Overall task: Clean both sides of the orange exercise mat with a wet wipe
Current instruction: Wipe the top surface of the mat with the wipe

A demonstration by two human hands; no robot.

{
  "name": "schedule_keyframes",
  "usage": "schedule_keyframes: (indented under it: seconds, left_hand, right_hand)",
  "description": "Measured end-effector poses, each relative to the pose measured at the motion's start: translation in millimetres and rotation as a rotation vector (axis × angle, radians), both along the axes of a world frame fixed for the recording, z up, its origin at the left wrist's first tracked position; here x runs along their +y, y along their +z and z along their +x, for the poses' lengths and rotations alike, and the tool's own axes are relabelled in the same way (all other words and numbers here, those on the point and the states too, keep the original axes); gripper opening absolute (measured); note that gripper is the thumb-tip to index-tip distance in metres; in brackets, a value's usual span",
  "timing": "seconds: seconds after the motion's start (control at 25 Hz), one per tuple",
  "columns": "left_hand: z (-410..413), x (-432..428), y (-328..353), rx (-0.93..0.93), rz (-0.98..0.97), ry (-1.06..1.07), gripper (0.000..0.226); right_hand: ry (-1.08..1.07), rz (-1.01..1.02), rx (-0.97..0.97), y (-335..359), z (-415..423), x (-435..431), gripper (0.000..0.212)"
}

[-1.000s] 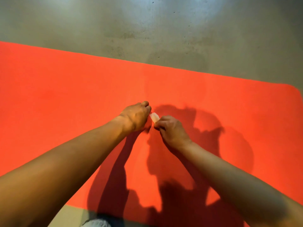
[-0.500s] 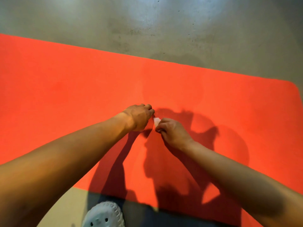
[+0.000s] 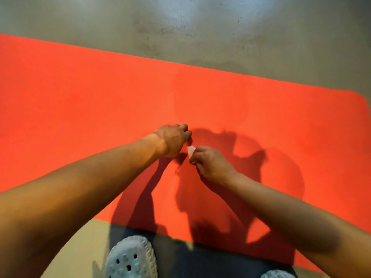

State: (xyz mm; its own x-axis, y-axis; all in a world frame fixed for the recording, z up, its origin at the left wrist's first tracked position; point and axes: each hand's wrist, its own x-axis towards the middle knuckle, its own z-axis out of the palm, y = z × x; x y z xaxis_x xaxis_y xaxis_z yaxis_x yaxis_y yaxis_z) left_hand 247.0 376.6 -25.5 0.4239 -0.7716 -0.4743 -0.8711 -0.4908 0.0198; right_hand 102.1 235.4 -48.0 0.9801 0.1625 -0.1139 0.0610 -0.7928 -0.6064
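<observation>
Nearest, on the grey floor (image 3: 200, 27) just short of the mat's near edge: a pale perforated shoe (image 3: 131, 257), plus the toe of a second shoe (image 3: 278, 274) further right. Beyond, laid flat across the floor: the orange exercise mat (image 3: 80, 97), with a rounded far right corner. Over the mat's middle, closer to its near edge: right hand (image 3: 212, 163) with curled fingers, pinching a small bunched wet wipe (image 3: 190, 150). Just beyond, leftward: left hand (image 3: 172, 140), knuckles up, with curled fingertips right at the wipe's upper end; cannot tell whether gripping it. Past the far edge, more floor with a bright glare patch.
</observation>
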Motion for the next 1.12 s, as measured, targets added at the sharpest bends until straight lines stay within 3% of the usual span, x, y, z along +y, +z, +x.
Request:
schedule_keyframes:
  seconds: [0.12,0.4,0.52,0.6,0.68,0.92,1.0,1.12]
  left_hand:
    - [-4.6,-3.0,1.4,-0.014,0.018,-0.01,0.034]
    - [-7.4,-3.1,5.8,-0.027,0.023,0.011,0.031]
    - [-10.4,-2.7,3.2,-0.026,0.01,0.028,0.035]
    - [-12.7,-2.0,0.2,-0.026,0.027,0.029,0.047]
    - [-13.8,-1.0,0.6,-0.023,0.036,0.027,0.057]
    - [-19.6,1.6,9.3,0.021,0.082,-0.012,0.106]
    - [-25.0,3.1,8.3,0.027,0.107,-0.019,0.123]
    - [-32.1,4.8,4.3,0.044,0.114,-0.007,0.141]
  right_hand:
    - [0.157,0.016,0.001,2.7,-7.9,-1.1,0.021]
    - [-0.301,-0.107,-0.005,-2.8,31.2,-44.3,0.024]
    - [-0.107,-0.031,-0.036,0.1,1.7,-12.1,0.02]
    - [0.113,-0.01,-0.047,0.8,-20.4,2.8,0.02]
    - [0.196,-0.047,-0.051,-1.1,-17.4,-4.0,0.018]
    - [-0.361,-0.133,-0.024,-7.8,30.8,-63.8,0.026]
    - [-0.354,-0.114,-0.029,-3.5,22.9,-52.1,0.025]
    - [-0.085,-0.039,-0.075,-0.1,-13.2,-21.0,0.019]
